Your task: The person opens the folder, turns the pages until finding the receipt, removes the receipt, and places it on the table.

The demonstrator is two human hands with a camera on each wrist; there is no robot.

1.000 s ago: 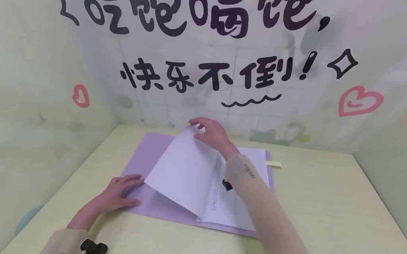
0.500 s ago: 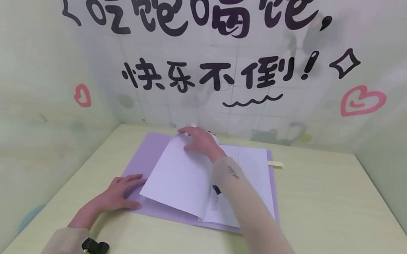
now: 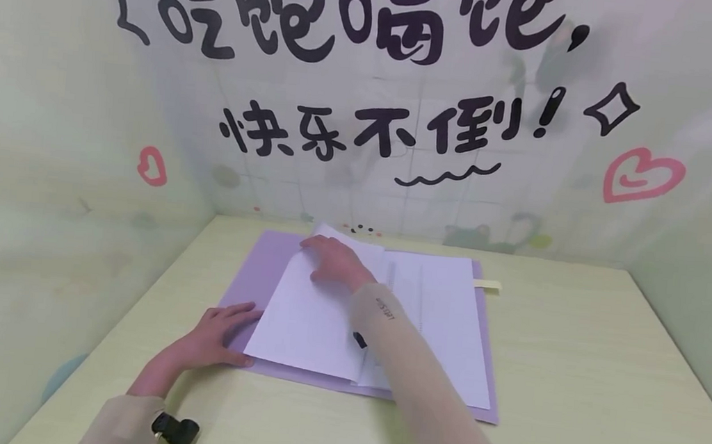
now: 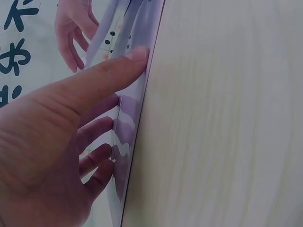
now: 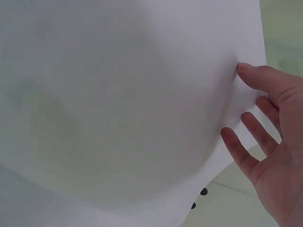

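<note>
An open book with a purple cover [image 3: 262,260] lies on the table. Its right-hand page [image 3: 451,327] is flat, with faint print along the inner side. A white page [image 3: 303,329] leans over to the left, its far corner curling up. My right hand [image 3: 335,262] rests on the upper part of this page; in the right wrist view its spread fingertips [image 5: 231,135] touch the paper. My left hand [image 3: 211,339] lies at the left cover's lower corner, fingers stretched out and partly beside the page. In the left wrist view its thumb [image 4: 135,54] rests along the purple edge.
A pale yellow tab [image 3: 488,285] sticks out past the book's right edge. Behind the light wooden table [image 3: 578,351] stands a wall sheet [image 3: 359,180] with large black characters and pink hearts. Side panels [image 3: 78,242] enclose the table. Each wrist carries a small black camera [image 3: 175,431].
My right hand has moved left and down, bringing the raised page over onto the left side, lower and flatter. The right-hand page shows more. The left hand stays in place.
</note>
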